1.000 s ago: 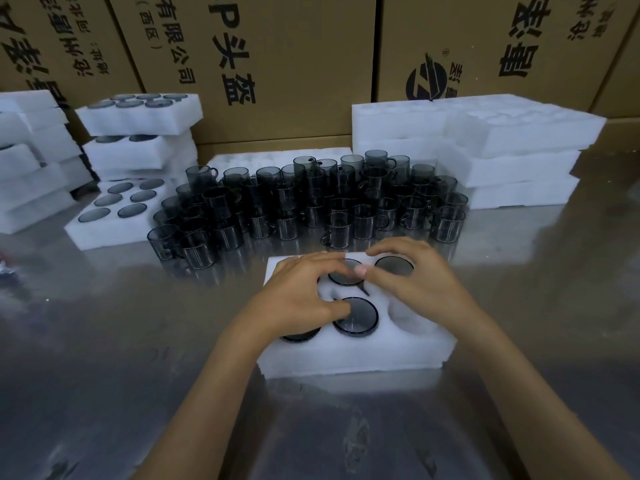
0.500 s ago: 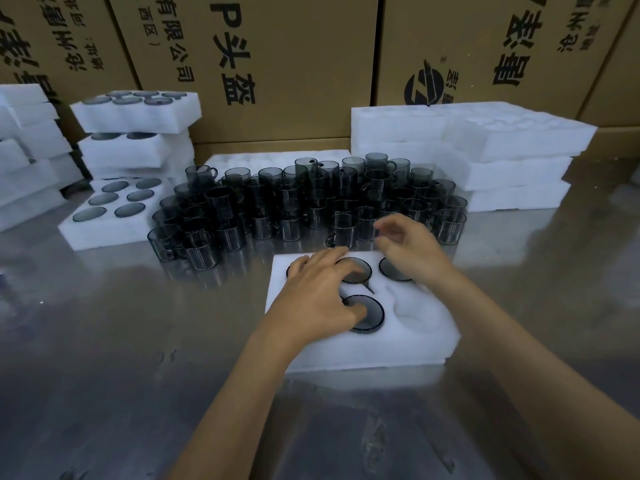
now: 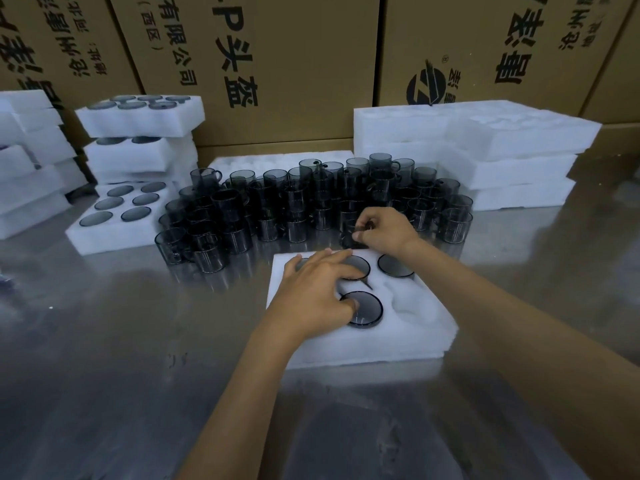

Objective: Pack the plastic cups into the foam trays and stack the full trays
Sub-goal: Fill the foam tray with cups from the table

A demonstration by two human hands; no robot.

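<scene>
Cardboard boxes wall off back. Steel table reflective. Empty foam tray stack back right; filled tray stacks back left. Crowd of dark plastic cups mid-table. Foam tray nearest (near-right pocket empty), cups seated in three visible pockets. Left hand flat on tray, fingers spread over cups. Right hand behind tray, fingers curled, pinching one cup at crowd's front edge.

Cardboard boxes behind shiny steel table
</scene>
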